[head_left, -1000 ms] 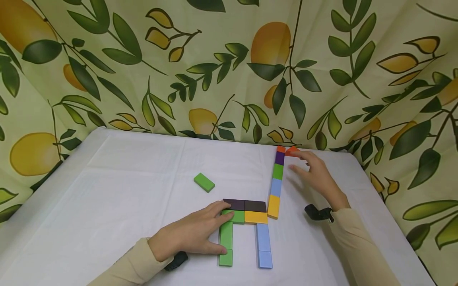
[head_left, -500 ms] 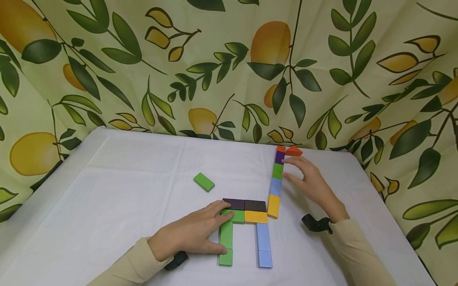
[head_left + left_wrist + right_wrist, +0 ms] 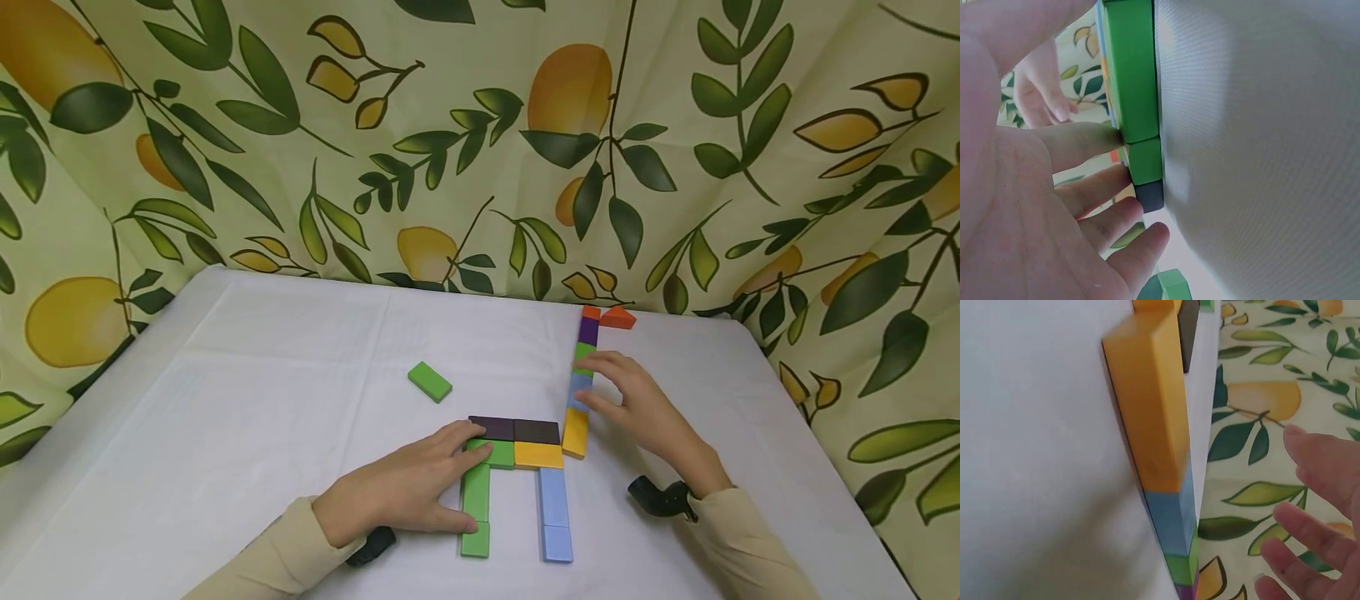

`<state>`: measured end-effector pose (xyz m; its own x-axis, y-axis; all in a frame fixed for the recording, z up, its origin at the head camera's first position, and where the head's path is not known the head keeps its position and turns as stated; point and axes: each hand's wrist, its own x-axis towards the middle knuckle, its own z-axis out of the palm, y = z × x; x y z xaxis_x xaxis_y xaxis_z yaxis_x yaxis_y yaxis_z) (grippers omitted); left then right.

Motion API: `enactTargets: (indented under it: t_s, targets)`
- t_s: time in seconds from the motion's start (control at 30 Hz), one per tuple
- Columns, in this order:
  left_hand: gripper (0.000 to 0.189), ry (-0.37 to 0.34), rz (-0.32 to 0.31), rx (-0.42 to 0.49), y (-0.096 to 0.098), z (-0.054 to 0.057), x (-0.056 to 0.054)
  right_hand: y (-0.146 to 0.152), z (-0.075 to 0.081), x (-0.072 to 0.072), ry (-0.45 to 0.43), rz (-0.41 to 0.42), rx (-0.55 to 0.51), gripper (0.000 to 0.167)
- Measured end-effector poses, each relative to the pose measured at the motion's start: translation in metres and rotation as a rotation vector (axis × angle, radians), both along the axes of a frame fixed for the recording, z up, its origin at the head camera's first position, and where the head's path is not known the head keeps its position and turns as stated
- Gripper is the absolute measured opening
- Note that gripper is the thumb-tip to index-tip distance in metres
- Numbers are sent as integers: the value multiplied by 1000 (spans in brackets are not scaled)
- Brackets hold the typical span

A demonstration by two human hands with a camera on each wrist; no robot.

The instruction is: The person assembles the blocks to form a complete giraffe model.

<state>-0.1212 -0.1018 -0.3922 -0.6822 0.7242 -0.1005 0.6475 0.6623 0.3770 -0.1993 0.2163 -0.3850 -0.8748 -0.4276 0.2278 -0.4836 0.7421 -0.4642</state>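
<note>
My left hand (image 3: 401, 483) lies along the left side of a flat figure of wooden blocks. Its fingertips touch the dark block (image 3: 495, 427) and green block (image 3: 501, 455) at the top, its thumb the lower green leg block (image 3: 475, 542). Beside these are another dark block (image 3: 537, 432), a yellow block (image 3: 537, 455) and a light blue leg (image 3: 552, 498). My right hand (image 3: 648, 408), fingers spread and holding nothing, hovers over a slanting column: yellow (image 3: 1147, 400), blue (image 3: 1169, 515), green (image 3: 1180, 567), purple (image 3: 588, 331) and red block (image 3: 591, 312). Its fingers partly cover the green and blue ones.
A red triangular block (image 3: 618, 318) sits right of the column's top, near the back edge of the white-covered table (image 3: 285, 367). One loose green block (image 3: 430, 381) lies behind the figure. Behind the table hangs a leaf-and-fruit patterned curtain (image 3: 450, 167).
My right hand has left the red triangular block and moved down along the column toward me, now over the green and blue blocks. The left hand stays in place.
</note>
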Motion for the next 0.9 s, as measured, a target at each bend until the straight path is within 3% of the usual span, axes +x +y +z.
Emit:
enactTargets:
  t_s: [0.43,0.9]
  targets:
    - [81,-3,0,-14,0,0,-1,-21,1,28,-91,115,95,45]
    - [81,-6,-2,-12,0,1,-1,-32,5,40,-181,171,165,50]
